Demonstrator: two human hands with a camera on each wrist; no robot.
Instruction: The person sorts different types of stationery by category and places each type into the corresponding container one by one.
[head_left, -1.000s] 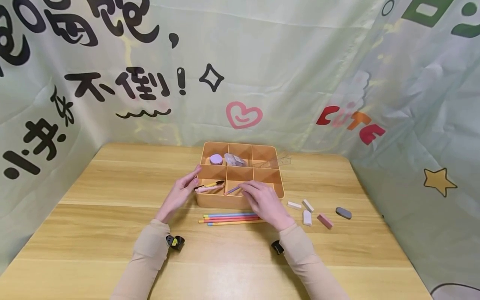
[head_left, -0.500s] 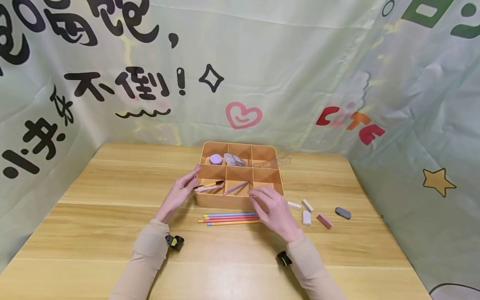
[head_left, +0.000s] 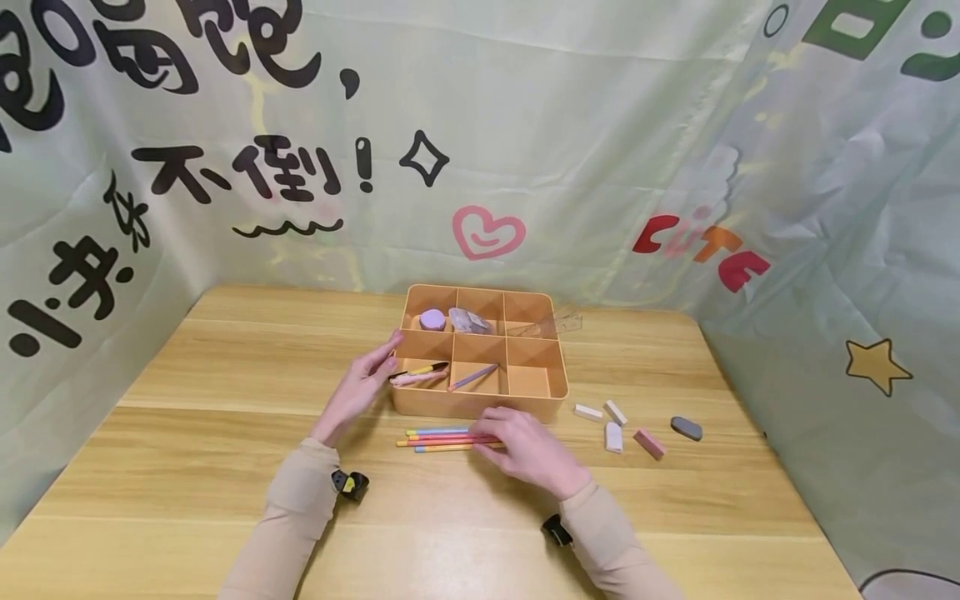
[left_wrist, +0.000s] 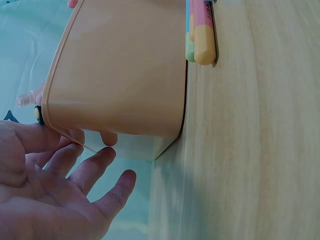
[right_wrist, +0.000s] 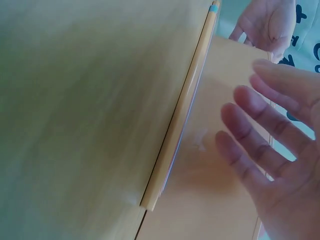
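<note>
In the head view, an orange six-compartment box (head_left: 465,406) stands on the table. My left hand (head_left: 360,387) touches its left side, fingers loosely extended around the corner in the left wrist view. My right hand (head_left: 528,450) hovers over a row of colored pencils (head_left: 435,442) lying in front of the box. Its fingers (right_wrist: 240,122) are spread and hold nothing in the right wrist view. A purple pencil (head_left: 474,377) leans in the front middle compartment. The front left one holds a black-and-yellow pen (head_left: 423,369) and a pink pen (head_left: 418,379).
Back compartments hold a purple round item (head_left: 432,319) and a lavender translucent item (head_left: 470,321). A clear ruler (head_left: 562,320) sticks out over the box's right rim. To the right lie several white and pink erasers (head_left: 649,443) and a grey oval piece (head_left: 686,428). Printed cloth surrounds the table.
My right hand has drawn back from the purple pencil, now lying in the front middle compartment, and moved down over the colored pencils. The left hand has stayed at the box.
</note>
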